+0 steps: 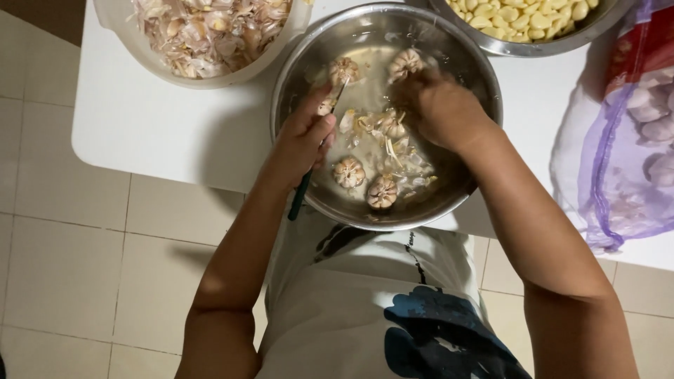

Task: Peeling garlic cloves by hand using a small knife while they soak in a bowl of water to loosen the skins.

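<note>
While the left hand (302,140) is wrapped tight around a knife (309,165), the right hand (439,105) reaches into the steel bowl (460,179), fingers curled by a garlic head (406,64); I cannot tell if it grips. More garlic heads (365,181) lie in the bowl on the white table (154,119).

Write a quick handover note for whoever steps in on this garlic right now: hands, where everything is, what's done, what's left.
Left hand grips a dark-handled knife, blade in the steel bowl. Right hand reaches into the bowl by a garlic bulb.
Four whole bulbs and loose skins sit in the bowl.
Done: peeled cloves in the top bowl, skins in the plastic one.
Left: those bulbs, plus the mesh bag.
</note>
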